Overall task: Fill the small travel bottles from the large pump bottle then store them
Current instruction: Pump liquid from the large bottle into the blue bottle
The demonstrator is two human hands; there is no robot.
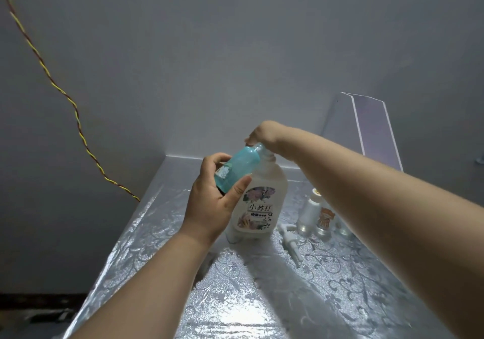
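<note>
The small teal travel bottle (235,171) is up off the tabletop (262,299), tilted, its neck against the top of the large white pump bottle (262,207), which stands on the silvery patterned surface. My left hand (217,202) holds the teal bottle by its lower half, fingers (220,158) and thumb wrapped round it. My right hand (264,134) hangs bent over the big bottle's mouth. Its fingers point down behind the teal neck, and I cannot tell whether they hold anything. The pump head (289,239) lies just right of the big bottle, with more small bottles (311,213) standing beside it.
</note>
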